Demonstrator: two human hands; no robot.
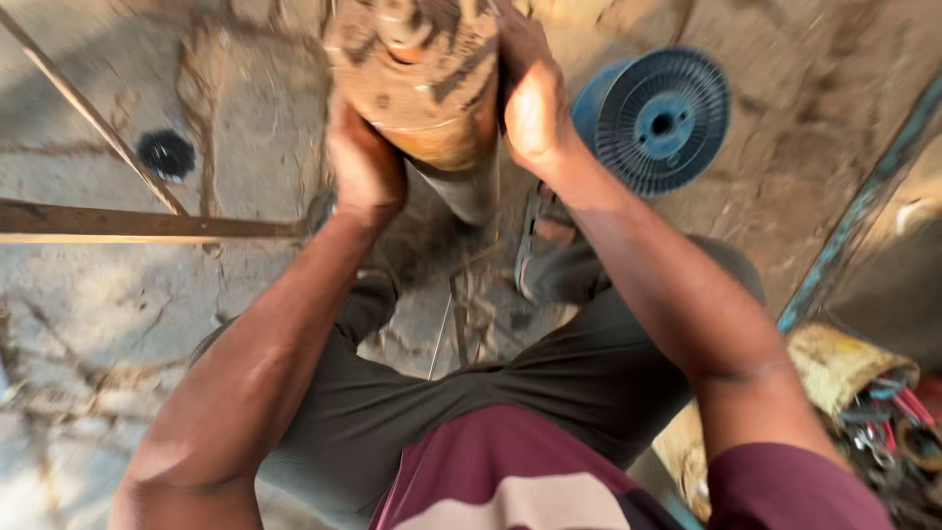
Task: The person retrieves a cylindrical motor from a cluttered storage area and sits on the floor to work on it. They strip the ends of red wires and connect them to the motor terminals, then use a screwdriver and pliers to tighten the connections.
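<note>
Head view is showing a rusty, mud-caked cylinder (417, 74), orange-brown and standing roughly upright at the far middle of the scene, clear of the ground between the person's knees. Left hand (363, 162) is pressing its palm against the cylinder's left side and right hand (530, 103) is clasping the right side, so both are gripping it together; judging by this, the lifting is under way and the cylinder is not yet set down anywhere. A greyer shaft (469, 191) is hanging below it. Just right, a blue plastic spool (655, 120) is lying on the dirt floor (108, 324). Near right, a yellowish sack (834, 363) is holding red-handled tools. No readable labels are showing.
</note>
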